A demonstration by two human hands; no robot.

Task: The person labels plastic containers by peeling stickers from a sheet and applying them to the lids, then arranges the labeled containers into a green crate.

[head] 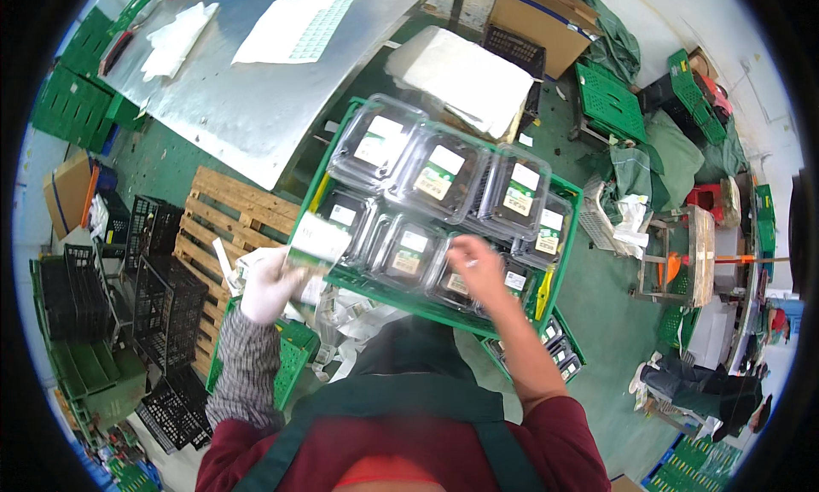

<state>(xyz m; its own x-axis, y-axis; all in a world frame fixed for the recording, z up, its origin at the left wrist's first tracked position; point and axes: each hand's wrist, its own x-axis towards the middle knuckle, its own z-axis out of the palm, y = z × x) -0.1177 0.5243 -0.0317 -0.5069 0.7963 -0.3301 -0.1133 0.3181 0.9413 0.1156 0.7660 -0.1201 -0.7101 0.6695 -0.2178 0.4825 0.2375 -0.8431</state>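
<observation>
A green plastic crate (384, 291) in front of me holds several clear plastic clamshell packs (437, 172) with dark contents and white-and-green labels. My left hand (269, 286), in a white glove, grips a strip of labels (318, 241) at the crate's left corner. Bare and slightly blurred, my right hand (472, 261) is over the packs in the near row. Its fingers are bent, and whether they hold something cannot be made out. Loose backing paper (358, 319) hangs below the crate's near edge.
A metal table (256, 101) with papers stands at the upper left. Beside it lies a wooden pallet (217, 217), with black crates (167, 300) further left. Another green crate (297, 357) is below my left hand. A person (704, 386) is at the far right.
</observation>
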